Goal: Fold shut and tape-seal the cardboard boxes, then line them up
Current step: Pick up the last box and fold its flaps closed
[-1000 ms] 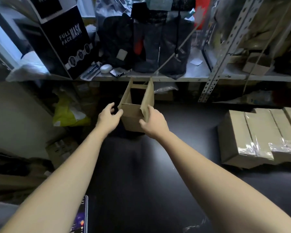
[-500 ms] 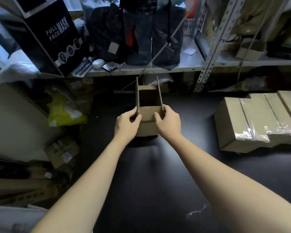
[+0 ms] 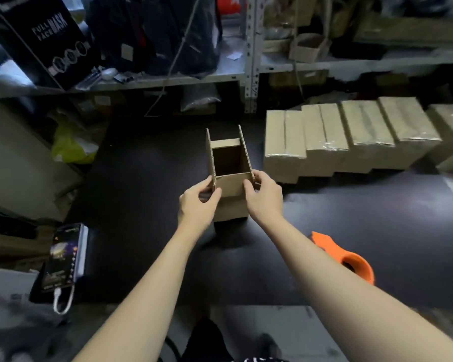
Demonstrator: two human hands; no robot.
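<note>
An open cardboard box point(image 3: 230, 202) stands upright on the black table point(image 3: 141, 205), its two long side flaps sticking up. My left hand point(image 3: 198, 205) pinches the near left corner of the box. At the near right corner, my right hand point(image 3: 263, 195) grips the flap edge, thumb on the front flap. A row of several tape-sealed boxes point(image 3: 351, 137) lies side by side at the right back of the table. An orange tape dispenser point(image 3: 351, 259) lies on the table to the right, partly hidden behind my right forearm.
A phone point(image 3: 62, 257) with a white cable lies at the table's left edge. Metal shelving point(image 3: 251, 48) behind the table holds a black mask box point(image 3: 50, 37), dark bags and small cartons. A yellow bag point(image 3: 68, 147) sits on the left, beyond the table.
The box has come nearer to me across the table, both hands staying on its near corners. The view has dropped, bringing the phone, tape dispenser and more sealed boxes into sight.
</note>
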